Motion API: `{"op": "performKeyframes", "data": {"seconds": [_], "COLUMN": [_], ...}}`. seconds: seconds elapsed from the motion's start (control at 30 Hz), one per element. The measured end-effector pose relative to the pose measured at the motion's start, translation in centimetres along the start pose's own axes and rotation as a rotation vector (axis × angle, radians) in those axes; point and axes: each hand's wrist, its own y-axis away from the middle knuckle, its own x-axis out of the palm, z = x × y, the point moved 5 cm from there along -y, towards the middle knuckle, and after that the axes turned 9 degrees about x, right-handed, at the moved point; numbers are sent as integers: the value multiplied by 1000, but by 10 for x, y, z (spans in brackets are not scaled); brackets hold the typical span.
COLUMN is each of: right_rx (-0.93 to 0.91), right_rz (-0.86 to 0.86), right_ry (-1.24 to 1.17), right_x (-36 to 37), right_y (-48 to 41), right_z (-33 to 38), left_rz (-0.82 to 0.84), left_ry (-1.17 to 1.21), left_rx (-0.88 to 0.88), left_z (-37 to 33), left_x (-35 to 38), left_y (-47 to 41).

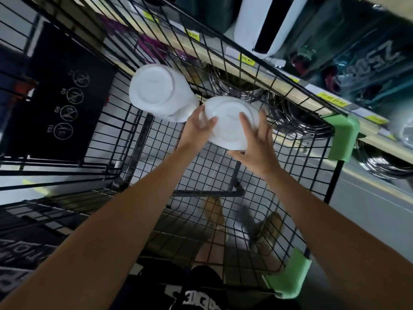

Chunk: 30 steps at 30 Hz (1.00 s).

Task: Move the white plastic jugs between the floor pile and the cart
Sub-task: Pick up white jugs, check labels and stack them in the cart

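1. White round plastic jug (228, 121) is inside the black wire shopping cart (207, 193), toward its far end, with its flat base turned up at the camera.
2. Left hand (197, 128) grips the jug's left side. The thumb lies across the base and the fingers curl over the far-left edge.
3. Right hand (257, 144) holds the jug's right side. Its fingers are spread over the base and rim, and the thumb is hooked under the near edge.
4. The hands are apart, one on each side of the jug, which is clasped between them. Both forearms are bare and reach in over the near end of the cart.
5. Can't tell if the held jug rests on the cart floor or is lifted off it.
6. Second white plastic jug (156, 92) is also base-up in the cart, just left of the held one and further away. The left hand's fingers hide whether the two touch.
7. Green plastic corner bumpers (343, 137) sit on the cart's right-side corners.
8. Black panel with white circled pictograms (62, 97) is at the left.
9. Beige store shelf edge with yellow price tags (247, 59) runs beyond the cart's far side. Shiny metal stacked ware (237, 88) sits under it.
10. White-and-black box (268, 25) is on the shelf above.
11. Tan shoes (214, 211) show blurred through the cart's wire floor.
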Motion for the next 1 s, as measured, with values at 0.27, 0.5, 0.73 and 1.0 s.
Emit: {"op": "performKeyframes", "data": {"seconds": [0.27, 0.5, 0.73, 1.0], "right_rx": [253, 412, 477, 543], "right_rz": [19, -51, -223, -406], "right_ry": [-528, -853, -930, -936], "right_x": [-70, -154, -226, -332], "right_y": [39, 132, 237, 398], "right_z": [-3, -36, -126, -280], "left_rz": [147, 314, 488, 606], "left_ry": [-185, -124, -259, -305], "left_rx": [-4, 136, 354, 465], "left_z": [-41, -121, -194, -259], "left_x": [19, 69, 179, 369], "left_y": [59, 130, 215, 363]}}
